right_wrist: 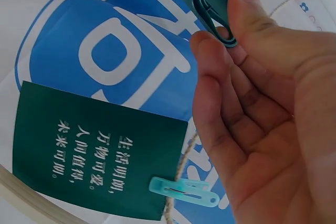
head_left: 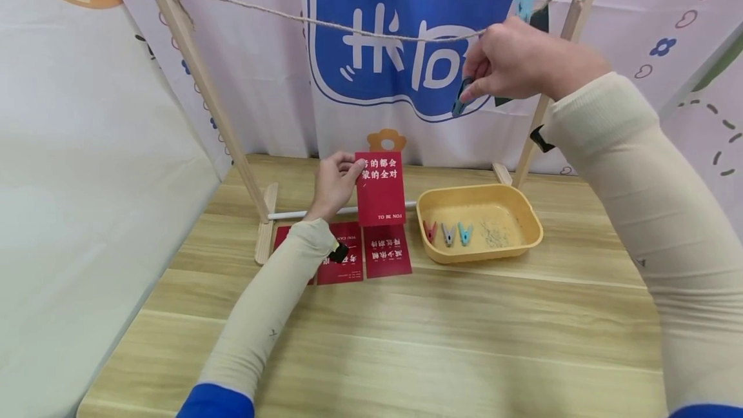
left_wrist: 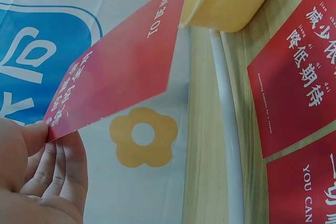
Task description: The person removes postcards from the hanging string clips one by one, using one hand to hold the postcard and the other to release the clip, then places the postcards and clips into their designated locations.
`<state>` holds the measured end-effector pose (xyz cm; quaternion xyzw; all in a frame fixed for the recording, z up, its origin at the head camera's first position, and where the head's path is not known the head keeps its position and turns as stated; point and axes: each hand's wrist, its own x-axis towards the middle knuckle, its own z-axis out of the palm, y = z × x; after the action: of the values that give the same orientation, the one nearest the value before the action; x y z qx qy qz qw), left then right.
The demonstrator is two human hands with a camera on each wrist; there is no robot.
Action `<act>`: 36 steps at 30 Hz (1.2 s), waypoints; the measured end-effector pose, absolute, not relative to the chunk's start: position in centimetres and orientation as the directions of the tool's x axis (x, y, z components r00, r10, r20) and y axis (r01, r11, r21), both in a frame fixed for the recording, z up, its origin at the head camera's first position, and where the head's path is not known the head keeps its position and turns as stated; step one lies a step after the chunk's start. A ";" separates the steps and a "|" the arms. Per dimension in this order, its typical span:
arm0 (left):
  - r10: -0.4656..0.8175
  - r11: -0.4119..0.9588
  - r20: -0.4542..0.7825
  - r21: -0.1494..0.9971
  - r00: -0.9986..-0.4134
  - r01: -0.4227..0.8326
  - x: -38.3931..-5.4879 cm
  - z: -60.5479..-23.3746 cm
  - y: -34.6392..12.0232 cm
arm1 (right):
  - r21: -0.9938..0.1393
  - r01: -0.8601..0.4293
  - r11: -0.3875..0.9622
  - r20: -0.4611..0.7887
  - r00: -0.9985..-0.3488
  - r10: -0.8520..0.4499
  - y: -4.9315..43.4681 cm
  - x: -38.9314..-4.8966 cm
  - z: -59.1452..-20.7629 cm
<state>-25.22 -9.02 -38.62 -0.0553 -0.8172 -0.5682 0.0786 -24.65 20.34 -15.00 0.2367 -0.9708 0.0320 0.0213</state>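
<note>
My left hand (head_left: 336,184) pinches a red card (head_left: 380,202) with white lettering by its upper left corner, thumb in front. The card is raised above the table, overlapping the red cards lying there in the head view. Up near the string, my right hand (head_left: 511,60) pinches a dark teal clothespin (right_wrist: 202,3) between thumb and fingers. Behind that hand, a green card (right_wrist: 94,156) hangs from the twine (head_left: 278,15), held by a light turquoise clothespin (right_wrist: 184,191). Most of the green card is hidden by the hand in the head view.
Several red cards (head_left: 387,253) lie on the wooden table (head_left: 406,340). A yellow tray (head_left: 522,247) holds a red, a grey and a turquoise clothespin (head_left: 465,234). Two wooden posts (head_left: 203,89) carry the twine, with a white rod (head_left: 290,215) low between them. A printed curtain hangs behind.
</note>
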 end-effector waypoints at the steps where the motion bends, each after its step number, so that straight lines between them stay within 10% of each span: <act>1: -0.001 0.345 0.187 0.922 -0.982 0.175 -25.2 -38.6 -9.0 | -0.057 -0.457 0.888 0.048 -0.889 -0.455 20.4 -24.7 -15.1; 36: 0.023 0.313 0.110 0.943 -0.994 0.112 -23.7 -38.4 -9.5 | -0.077 -0.413 0.907 -0.159 -0.893 -0.420 21.5 -24.4 -18.4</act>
<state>-23.72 -9.49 -38.37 -0.0417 -0.8092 -0.5848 0.0380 -24.44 21.50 -18.45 0.2142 -0.9727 0.0207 -0.0865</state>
